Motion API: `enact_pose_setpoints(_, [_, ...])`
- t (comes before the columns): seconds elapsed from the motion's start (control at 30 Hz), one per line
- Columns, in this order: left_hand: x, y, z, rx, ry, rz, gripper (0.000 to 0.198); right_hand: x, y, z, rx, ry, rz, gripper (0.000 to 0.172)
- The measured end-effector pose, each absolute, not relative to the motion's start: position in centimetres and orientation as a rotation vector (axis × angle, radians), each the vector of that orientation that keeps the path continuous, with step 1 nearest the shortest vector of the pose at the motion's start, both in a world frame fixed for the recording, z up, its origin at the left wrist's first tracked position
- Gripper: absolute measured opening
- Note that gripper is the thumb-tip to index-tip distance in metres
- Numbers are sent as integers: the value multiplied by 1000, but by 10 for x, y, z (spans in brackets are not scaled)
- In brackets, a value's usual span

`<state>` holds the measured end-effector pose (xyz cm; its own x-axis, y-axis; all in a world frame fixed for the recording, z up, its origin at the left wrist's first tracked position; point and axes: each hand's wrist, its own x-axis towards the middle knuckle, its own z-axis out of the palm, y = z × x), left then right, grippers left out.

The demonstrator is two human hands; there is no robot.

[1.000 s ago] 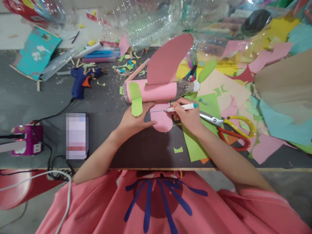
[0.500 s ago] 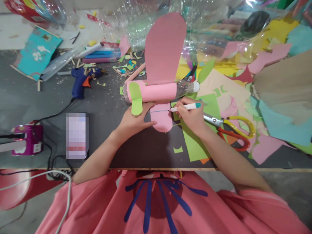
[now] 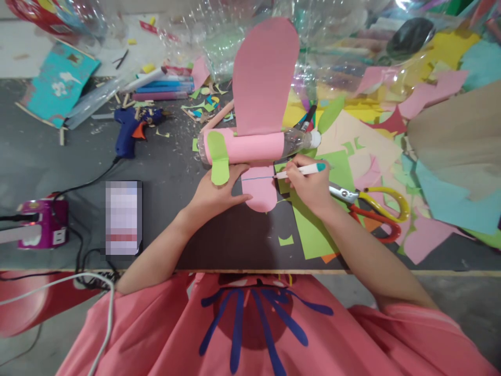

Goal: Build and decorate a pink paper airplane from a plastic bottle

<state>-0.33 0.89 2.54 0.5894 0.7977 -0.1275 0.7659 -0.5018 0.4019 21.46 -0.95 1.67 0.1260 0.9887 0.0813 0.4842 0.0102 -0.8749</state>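
Observation:
A clear plastic bottle wrapped in pink paper (image 3: 254,147) lies on its side on the dark table (image 3: 164,172). It carries a tall pink paper wing (image 3: 264,73) standing up, a lower pink wing (image 3: 261,189) flat on the table, and a green tail piece (image 3: 218,159). My left hand (image 3: 217,196) lies flat with fingers spread, pressing the lower wing beside the tail. My right hand (image 3: 309,185) pinches a white pen with a teal cap (image 3: 303,170), whose tip touches the right end of a thin blue line on the lower wing.
Red and yellow scissors (image 3: 371,206) lie right of my right hand on green paper (image 3: 313,230). A blue glue gun (image 3: 131,128) and markers (image 3: 162,89) sit at the back left. A phone (image 3: 123,218) and a purple device (image 3: 39,222) lie left. Paper scraps and clear plastic (image 3: 344,47) crowd the back and right.
The upper pink wing swung from leaning right to standing straight up. My right hand drew the pen rightwards, lengthening the blue line. My left hand stayed put.

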Motion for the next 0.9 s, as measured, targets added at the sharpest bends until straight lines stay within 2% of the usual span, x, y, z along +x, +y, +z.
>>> enact_pose_setpoints(0.5, [0,10,30,2365,1283,55,58,219,-16,31,-1408,-1197,829,28])
enact_pose_setpoints(0.73, [1,9,32,2364,1259,70,60,225,-36,20,-1400,-1240,1106,20])
enact_pose_setpoints(0.9, [0,9,30,2371,1264,69,61,226,-38,11,-1456,-1345,1081,7])
